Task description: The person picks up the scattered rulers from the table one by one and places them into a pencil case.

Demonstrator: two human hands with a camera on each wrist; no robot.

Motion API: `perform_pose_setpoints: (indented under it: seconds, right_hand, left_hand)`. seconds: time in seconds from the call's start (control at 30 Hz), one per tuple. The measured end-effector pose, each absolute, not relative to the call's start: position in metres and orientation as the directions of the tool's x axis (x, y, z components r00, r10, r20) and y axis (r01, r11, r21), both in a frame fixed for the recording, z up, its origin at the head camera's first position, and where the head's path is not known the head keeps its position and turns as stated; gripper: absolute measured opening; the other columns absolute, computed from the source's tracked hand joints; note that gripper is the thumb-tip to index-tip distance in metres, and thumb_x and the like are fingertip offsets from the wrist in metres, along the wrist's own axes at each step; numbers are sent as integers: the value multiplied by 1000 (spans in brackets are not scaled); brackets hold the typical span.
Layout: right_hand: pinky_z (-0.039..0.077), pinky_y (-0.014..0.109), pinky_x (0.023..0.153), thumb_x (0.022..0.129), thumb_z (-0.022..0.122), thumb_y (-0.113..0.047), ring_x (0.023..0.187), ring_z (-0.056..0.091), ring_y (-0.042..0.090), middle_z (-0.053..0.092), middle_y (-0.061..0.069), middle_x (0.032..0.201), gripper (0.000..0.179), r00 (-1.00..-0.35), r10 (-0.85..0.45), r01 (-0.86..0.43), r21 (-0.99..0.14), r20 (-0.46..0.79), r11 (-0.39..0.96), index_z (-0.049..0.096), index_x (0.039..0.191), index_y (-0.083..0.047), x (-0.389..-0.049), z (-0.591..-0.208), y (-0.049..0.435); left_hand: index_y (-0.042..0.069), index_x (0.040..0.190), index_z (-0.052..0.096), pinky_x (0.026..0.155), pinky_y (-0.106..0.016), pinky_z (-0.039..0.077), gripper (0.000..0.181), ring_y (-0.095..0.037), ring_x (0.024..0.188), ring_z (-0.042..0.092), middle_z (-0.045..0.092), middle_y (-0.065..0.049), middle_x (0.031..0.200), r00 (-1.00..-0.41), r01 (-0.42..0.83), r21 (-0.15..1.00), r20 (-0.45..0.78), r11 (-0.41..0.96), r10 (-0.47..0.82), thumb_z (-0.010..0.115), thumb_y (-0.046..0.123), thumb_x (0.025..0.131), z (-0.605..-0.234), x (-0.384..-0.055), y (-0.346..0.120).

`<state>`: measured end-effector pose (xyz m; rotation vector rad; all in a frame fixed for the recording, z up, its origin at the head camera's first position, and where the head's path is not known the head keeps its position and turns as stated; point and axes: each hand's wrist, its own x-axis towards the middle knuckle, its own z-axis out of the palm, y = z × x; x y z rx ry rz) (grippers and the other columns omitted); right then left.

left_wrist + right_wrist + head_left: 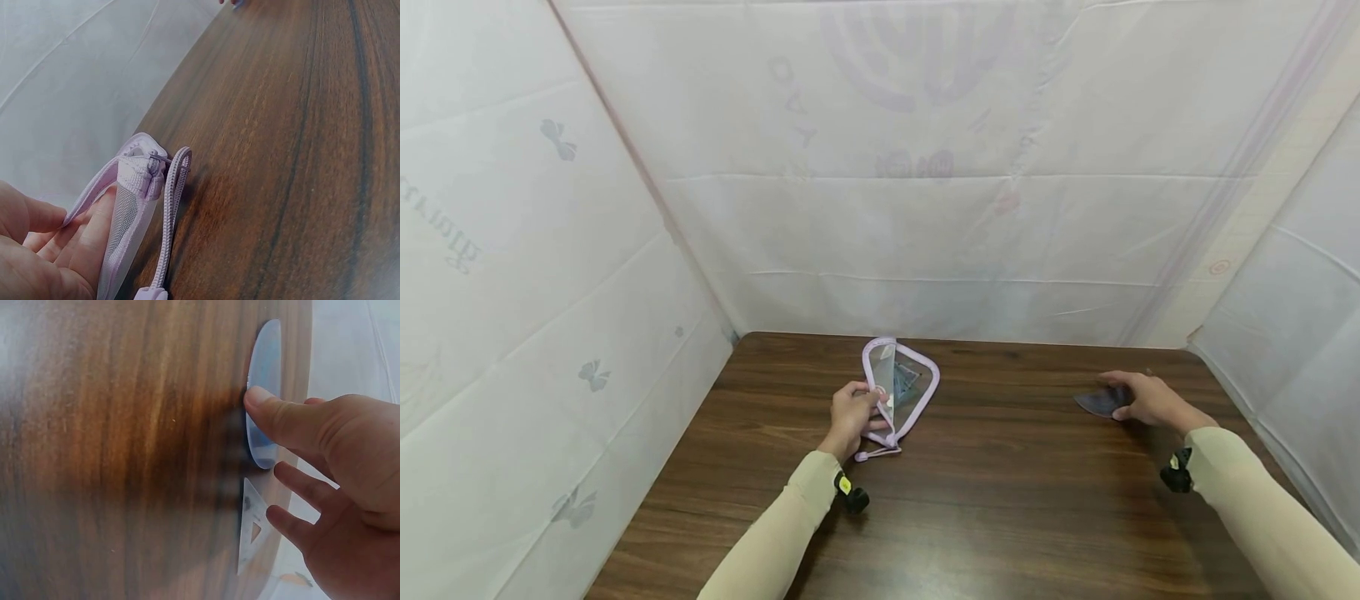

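Note:
My left hand point(852, 414) holds the near left edge of a mesh zip pouch point(931, 382) with lavender trim, thumb and fingers pinching its opening. Inside the pouch, a clear triangular piece point(905, 379) shows through the mesh. The zip pull point(170, 212) hangs at the pouch's corner in the left wrist view. On the right, my right hand point(1152, 402) pinches a clear half-round protractor point(265, 365) between thumb and fingers, low over the table. A clear set square point(245, 542) with a triangular cut-out lies beside it, mostly hidden from the head view.
Both hands work over a dark brown wood-grain table point(1000, 500). White sheeting point(880, 225) hangs along its back edge and both sides. A wide stretch of tabletop separates the pouch from the protractor.

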<state>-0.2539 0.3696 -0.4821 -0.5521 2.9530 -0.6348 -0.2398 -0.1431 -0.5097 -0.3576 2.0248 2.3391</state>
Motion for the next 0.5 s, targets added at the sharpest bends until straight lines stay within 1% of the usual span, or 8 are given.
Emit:
perform_pose_setpoints:
  seconds: [0.07,0.1,0.2,0.27,0.4,0.5]
  right_hand:
    - [25,80,108,78,85,-3,121,52,59,62,36,126,66,-933,-359,-333,-404,11,852,55,136,9,-254,-482,368]
    - [27,79,107,78,86,-3,120,52,59,62,36,125,66,-934,-358,-333,-402,12,853,56,135,9,-254,-482,367]
    - [27,80,106,78,86,-5,119,53,59,62,36,124,65,-935,-355,-332,-393,15,857,57,134,10,-254,-482,365]
    - [26,81,106,78,87,-8,117,54,58,64,35,119,66,-936,-351,-331,-388,20,860,57,133,10,-254,-482,364]
    - [24,83,104,78,89,-16,105,60,52,65,29,108,67,-940,-339,-330,-378,46,865,59,132,8,-254,-485,361]
    - [23,84,104,77,90,-18,100,60,47,64,26,104,68,-945,-320,-318,-379,60,869,59,132,7,-255,-486,360]
  left_hand:
    - [-5,109,56,60,-42,66,14,-25,78,74,75,-24,103,-974,-170,974,-190,-151,-126,63,2,98,-510,-240,-143]
    - [-4,109,56,60,-42,66,14,-25,79,74,75,-24,104,-974,-172,974,-191,-149,-125,63,2,98,-511,-240,-144]
    - [-4,109,56,60,-42,66,15,-26,80,75,75,-24,105,-974,-173,974,-191,-146,-123,64,3,98,-511,-240,-144]
    - [-4,109,56,60,-41,66,15,-25,80,75,75,-24,105,-974,-174,973,-193,-148,-122,64,2,98,-512,-241,-144]
    - [-4,109,56,59,-40,66,14,-25,80,74,75,-25,105,-973,-178,973,-196,-149,-119,63,2,98,-512,-241,-145]
    - [-5,109,55,59,-40,66,15,-24,79,74,75,-25,105,-973,-178,973,-196,-150,-118,63,1,98,-512,-242,-144]
